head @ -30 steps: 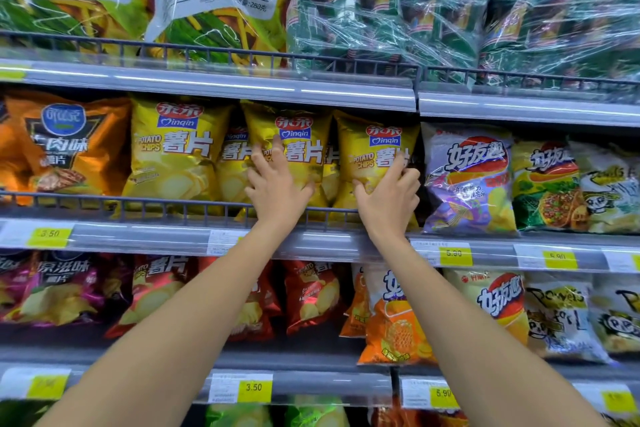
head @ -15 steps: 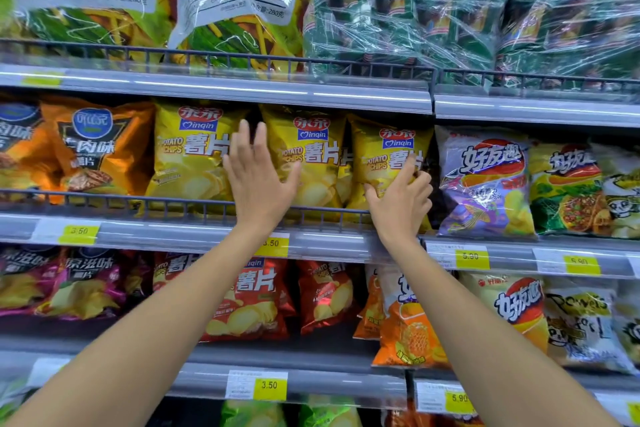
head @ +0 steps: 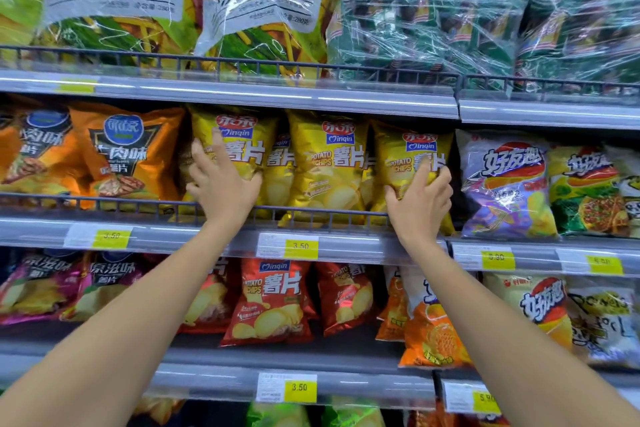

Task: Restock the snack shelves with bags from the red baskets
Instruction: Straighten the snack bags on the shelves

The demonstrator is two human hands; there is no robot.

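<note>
Three yellow potato chip bags stand in a row behind the wire rail of the middle shelf [head: 329,246]. My left hand [head: 221,187] lies flat on the front of the left yellow bag [head: 242,139], its fingers straight and spread. The middle yellow bag [head: 329,170] stands untouched between my hands. My right hand [head: 420,201] holds the lower part of the right yellow bag [head: 405,156], thumb on the front and fingers curled round its right edge. No red basket is in view.
Orange chip bags [head: 124,156] stand left of the yellow ones, purple and green bags [head: 505,184] to the right. Large clear-wrapped packs [head: 263,10] fill the top shelf. Red bags [head: 273,302] and orange bags [head: 433,333] sit on the shelf below, with yellow price tags on the rails.
My left hand has slid left from the middle yellow bag to the left one. My right hand has stayed on the right yellow bag.
</note>
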